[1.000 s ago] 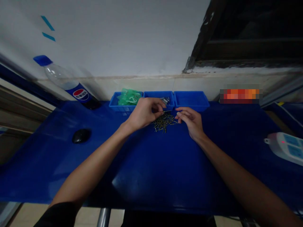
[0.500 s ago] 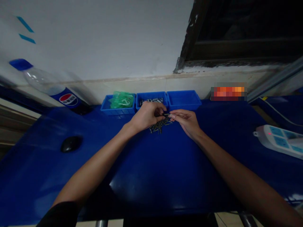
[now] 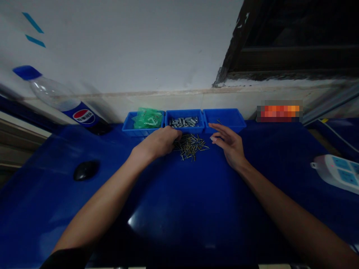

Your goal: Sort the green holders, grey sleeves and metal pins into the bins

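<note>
A loose pile of long thin screws lies on the blue tabletop in front of the bins. My left hand reaches to the pile's left edge, its fingers curled downward; the fingertips are hidden, so what they hold is unclear. To the right of the pile, my right hand is open, thumb and fingers apart, at the front edge of the right blue bin. One thin screw shows inside that bin, just beyond the fingers.
The middle bin contains silvery metal cylinders. Green plastic packets fill the left bin. A cola bottle and a black mouse are at left. On the right is a power strip. A wall stands behind.
My hands have moved apart. The left went from above the pile to its left edge; the right, earlier pinching a screw, has opened by the right bin, where a screw now shows.
</note>
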### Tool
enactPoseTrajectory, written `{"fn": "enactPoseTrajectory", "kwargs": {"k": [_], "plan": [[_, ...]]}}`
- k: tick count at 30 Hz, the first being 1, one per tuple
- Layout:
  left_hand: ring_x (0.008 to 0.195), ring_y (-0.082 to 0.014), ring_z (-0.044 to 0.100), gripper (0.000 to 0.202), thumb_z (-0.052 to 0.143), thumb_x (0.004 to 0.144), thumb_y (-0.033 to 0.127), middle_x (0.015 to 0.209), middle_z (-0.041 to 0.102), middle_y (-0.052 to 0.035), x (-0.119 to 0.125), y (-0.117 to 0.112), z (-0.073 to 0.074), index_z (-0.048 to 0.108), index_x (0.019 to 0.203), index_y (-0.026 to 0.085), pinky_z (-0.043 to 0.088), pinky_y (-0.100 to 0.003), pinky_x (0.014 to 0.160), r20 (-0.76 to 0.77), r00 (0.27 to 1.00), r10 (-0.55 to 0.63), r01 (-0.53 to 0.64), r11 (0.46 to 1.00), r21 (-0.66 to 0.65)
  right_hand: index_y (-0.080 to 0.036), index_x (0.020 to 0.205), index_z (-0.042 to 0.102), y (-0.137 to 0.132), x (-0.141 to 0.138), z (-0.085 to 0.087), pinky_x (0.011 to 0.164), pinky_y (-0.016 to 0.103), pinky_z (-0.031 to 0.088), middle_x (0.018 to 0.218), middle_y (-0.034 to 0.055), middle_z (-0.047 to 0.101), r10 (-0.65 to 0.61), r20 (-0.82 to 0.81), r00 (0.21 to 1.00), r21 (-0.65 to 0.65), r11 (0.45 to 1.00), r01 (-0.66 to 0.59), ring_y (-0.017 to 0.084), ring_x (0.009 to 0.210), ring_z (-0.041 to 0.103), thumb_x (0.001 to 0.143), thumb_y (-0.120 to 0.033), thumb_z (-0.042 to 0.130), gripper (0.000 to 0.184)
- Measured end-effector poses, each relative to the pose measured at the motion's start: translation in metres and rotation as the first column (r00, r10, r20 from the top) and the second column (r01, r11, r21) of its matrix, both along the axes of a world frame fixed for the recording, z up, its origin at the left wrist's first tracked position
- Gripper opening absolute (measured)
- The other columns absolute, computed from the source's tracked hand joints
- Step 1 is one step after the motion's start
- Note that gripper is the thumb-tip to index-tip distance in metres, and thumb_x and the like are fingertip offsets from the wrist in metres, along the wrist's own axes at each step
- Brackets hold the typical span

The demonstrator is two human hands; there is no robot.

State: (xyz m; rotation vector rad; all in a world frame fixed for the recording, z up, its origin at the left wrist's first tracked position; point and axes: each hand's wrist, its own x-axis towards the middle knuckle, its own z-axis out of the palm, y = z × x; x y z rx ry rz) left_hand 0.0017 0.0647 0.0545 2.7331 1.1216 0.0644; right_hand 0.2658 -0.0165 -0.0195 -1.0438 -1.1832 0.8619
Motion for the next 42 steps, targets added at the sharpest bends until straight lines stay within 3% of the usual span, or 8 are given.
{"fn": "enactPoseTrajectory", "kwargs": {"k": [3, 11, 15, 18, 20, 23, 31, 42], "plan": [[0.077, -0.0204, 0.068, 0.032, 0.057, 0.081, 0.002, 0.09, 0.074, -0.007, 0.003, 0.002, -0.002, 0.073, 0.103, 0.018, 0.051, -0.028, 0.069, -0.104, 0.994, -0.045, 0.038, 0.997, -0.069, -0.032, 0.111, 0.08, -0.002, -0.002, 0.001, 0.075, 0.035, 0.057, 0.121, 0.0024, 0.08, 0.024, -0.007, 1.0, -0.026, 0.999, -0.024, 0.019, 0.084, 0.069, 0.083, -0.026, 0.079, 0.029], [0.073, -0.0173, 0.065, 0.035, 0.058, 0.077, -0.001, 0.088, 0.074, -0.0051, 0.008, 0.006, -0.001, 0.073, 0.104, 0.017, 0.046, -0.027, 0.065, 0.005, 1.0, -0.004, 0.004, 0.992, -0.124, -0.028, 0.105, 0.08, -0.001, -0.001, 0.0, 0.071, 0.035, 0.057, 0.105, 0.0027, 0.081, 0.062, -0.014, 0.998, -0.013, 0.998, -0.063, 0.017, 0.074, 0.069, 0.086, -0.028, 0.077, 0.02], [0.073, -0.0181, 0.066, 0.039, 0.056, 0.078, -0.001, 0.086, 0.075, -0.0059, 0.005, 0.006, 0.01, 0.075, 0.107, 0.016, 0.047, -0.029, 0.067, 0.008, 1.0, 0.024, -0.023, 0.993, -0.114, -0.026, 0.104, 0.078, -0.004, -0.002, 0.002, 0.069, 0.036, 0.058, 0.103, 0.0043, 0.079, -0.215, 0.215, 0.953, 0.081, 0.976, 0.203, 0.017, 0.072, 0.068, 0.091, -0.03, 0.071, 0.016], [0.075, -0.0177, 0.069, 0.041, 0.055, 0.079, -0.001, 0.086, 0.077, -0.0056, 0.0, 0.007, 0.019, 0.074, 0.111, 0.016, 0.049, -0.028, 0.069, 0.06, 0.998, 0.025, -0.018, 0.994, -0.111, -0.026, 0.116, 0.077, -0.005, 0.0, 0.004, 0.075, 0.042, 0.06, 0.131, 0.0093, 0.071, -0.429, 0.476, 0.768, 0.205, 0.903, 0.378, 0.02, 0.083, 0.07, 0.091, -0.025, 0.067, 0.027], [0.077, -0.017, 0.072, 0.04, 0.056, 0.079, 0.001, 0.088, 0.078, -0.005, -0.004, 0.009, 0.023, 0.074, 0.112, 0.017, 0.05, -0.026, 0.07, 0.12, 0.993, 0.007, 0.008, 0.992, -0.123, -0.027, 0.129, 0.073, -0.003, 0.004, 0.003, 0.083, 0.049, 0.062, 0.143, 0.0114, 0.064, -0.423, 0.597, 0.682, 0.225, 0.904, 0.364, 0.025, 0.093, 0.071, 0.09, -0.024, 0.067, 0.04], [0.079, -0.0166, 0.074, 0.036, 0.059, 0.08, 0.003, 0.089, 0.079, -0.005, -0.009, 0.013, 0.027, 0.073, 0.11, 0.016, 0.052, -0.025, 0.07, 0.209, 0.978, -0.017, 0.047, 0.989, -0.138, -0.026, 0.133, 0.07, 0.002, 0.009, 0.0, 0.095, 0.055, 0.059, 0.137, 0.0126, 0.065, -0.393, 0.666, 0.634, 0.236, 0.917, 0.321, 0.029, 0.102, 0.07, 0.089, -0.026, 0.068, 0.044], [0.081, -0.0161, 0.075, 0.024, 0.062, 0.083, 0.011, 0.093, 0.08, -0.0067, -0.012, 0.017, 0.03, 0.075, 0.102, 0.015, 0.057, -0.026, 0.076, 0.41, 0.911, -0.032, 0.106, 0.982, -0.159, -0.023, 0.126, 0.072, 0.006, 0.012, 0.003, 0.095, 0.053, 0.06, 0.121, 0.012, 0.065, -0.347, 0.689, 0.636, 0.237, 0.937, 0.255, 0.029, 0.099, 0.07, 0.089, -0.029, 0.069, 0.038], [0.082, -0.015, 0.074, 0.019, 0.063, 0.084, 0.018, 0.091, 0.078, -0.008, -0.013, 0.022, 0.027, 0.072, 0.1, 0.013, 0.061, -0.027, 0.078, 0.604, 0.795, 0.065, 0.14, 0.948, -0.286, -0.027, 0.134, 0.069, 0.002, -0.007, 0.014, 0.092, 0.053, 0.06, 0.137, 0.0121, 0.064, -0.309, 0.697, 0.647, 0.244, 0.951, 0.191, 0.026, 0.097, 0.069, 0.09, -0.027, 0.071, 0.044]]}}
